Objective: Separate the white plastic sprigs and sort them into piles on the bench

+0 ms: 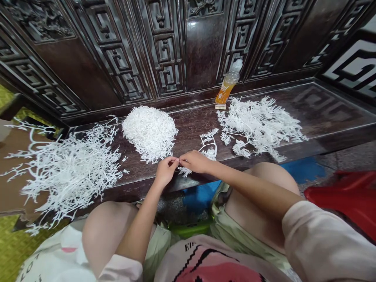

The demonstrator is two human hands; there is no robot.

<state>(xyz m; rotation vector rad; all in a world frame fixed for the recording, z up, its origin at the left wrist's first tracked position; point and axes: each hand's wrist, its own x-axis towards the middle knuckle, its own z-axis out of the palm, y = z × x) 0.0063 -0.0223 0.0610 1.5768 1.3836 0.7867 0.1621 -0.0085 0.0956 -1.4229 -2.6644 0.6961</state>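
Observation:
My left hand (166,170) and my right hand (195,161) meet at the bench's front edge, thumbs and fingers pinched together at the tips. A white plastic branch (210,152) with bristly ends shows behind and below my right hand, which is closed on it. Whatever sits between my left fingertips is too small to make out. Just beyond my left hand lies a mound of small white plastic sprigs (149,133). To the right spreads a heap of white branches with full bristly tips (261,125). At the left is a tangled pile of barer white stems (70,168).
A bottle of orange drink (226,86) stands at the back of the dark wooden bench (190,121), against a carved backrest (205,51). Cardboard (14,168) lies under the left pile. A red plastic stool (346,196) is at the right. My knees flank the bench's front edge.

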